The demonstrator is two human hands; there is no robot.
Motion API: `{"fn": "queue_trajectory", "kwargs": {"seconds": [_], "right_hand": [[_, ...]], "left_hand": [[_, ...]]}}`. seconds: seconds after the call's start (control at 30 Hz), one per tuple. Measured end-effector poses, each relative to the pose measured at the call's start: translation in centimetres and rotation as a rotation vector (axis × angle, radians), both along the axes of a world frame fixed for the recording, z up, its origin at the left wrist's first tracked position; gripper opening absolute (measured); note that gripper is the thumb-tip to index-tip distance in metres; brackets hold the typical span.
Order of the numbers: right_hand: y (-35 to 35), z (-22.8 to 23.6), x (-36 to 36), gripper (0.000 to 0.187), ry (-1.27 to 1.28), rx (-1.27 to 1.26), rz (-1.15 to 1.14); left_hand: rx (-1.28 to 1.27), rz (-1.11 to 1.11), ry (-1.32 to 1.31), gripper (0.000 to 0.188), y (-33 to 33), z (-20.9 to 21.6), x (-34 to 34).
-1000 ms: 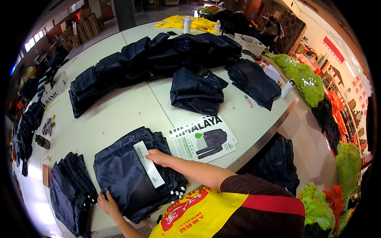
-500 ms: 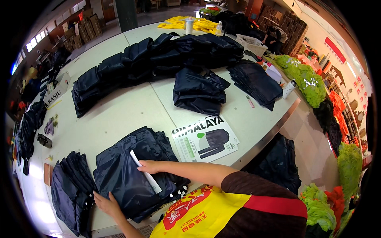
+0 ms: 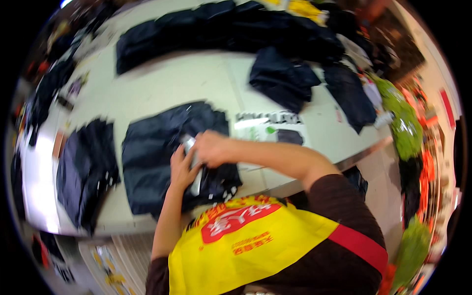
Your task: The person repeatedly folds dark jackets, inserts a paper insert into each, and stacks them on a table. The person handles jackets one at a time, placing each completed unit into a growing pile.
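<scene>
Both my hands meet over a stack of dark navy garments [image 3: 147, 157] with a shiny fabric, lying on the table. My right hand [image 3: 210, 147], its fingers closed, grips a long white strip [image 3: 195, 186] that lies across the stack. From below, my left hand [image 3: 183, 169] reaches the same strip, which passes between its thumb and fingers. Motion blur softens the fingertips, and part of the strip is hidden behind the hands. Left of the stack sits a second, narrower pile of dark garments [image 3: 88, 172].
A long row of folded dark garments [image 3: 221, 29] spans the table's far side. A bundled garment [image 3: 280, 78], another dark pile [image 3: 349, 93] and a white printed sheet [image 3: 260, 130] lie to the right. Green bundles [image 3: 398, 118] stand beyond the table edge [image 3: 364, 155].
My left hand has left the gap between the piles and joined my right hand at the white strip. The view has shifted, so the far row sits higher in the picture.
</scene>
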State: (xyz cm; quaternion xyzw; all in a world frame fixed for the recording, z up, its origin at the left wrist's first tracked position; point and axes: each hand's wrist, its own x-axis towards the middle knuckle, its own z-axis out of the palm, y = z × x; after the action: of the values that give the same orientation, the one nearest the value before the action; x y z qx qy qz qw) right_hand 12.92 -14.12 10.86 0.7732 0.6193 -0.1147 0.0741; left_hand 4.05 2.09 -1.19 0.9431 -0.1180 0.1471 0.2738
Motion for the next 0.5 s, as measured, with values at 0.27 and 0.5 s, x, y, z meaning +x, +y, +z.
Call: {"fn": "queue_trajectory", "kwargs": {"seconds": [0.27, 0.5], "right_hand": [[-1.8, 0.3, -1.0, 0.04, 0.319, 0.519, -0.478], [1.7, -8.3, -0.2, 0.07, 0.148, 0.55, -0.865]], "left_hand": [[0.226, 0.052, 0.071, 0.059, -0.7, -0.1, -0.9], [-0.276, 0.095, 0.243, 0.025, -0.1, 1.9, -3.8]]}}
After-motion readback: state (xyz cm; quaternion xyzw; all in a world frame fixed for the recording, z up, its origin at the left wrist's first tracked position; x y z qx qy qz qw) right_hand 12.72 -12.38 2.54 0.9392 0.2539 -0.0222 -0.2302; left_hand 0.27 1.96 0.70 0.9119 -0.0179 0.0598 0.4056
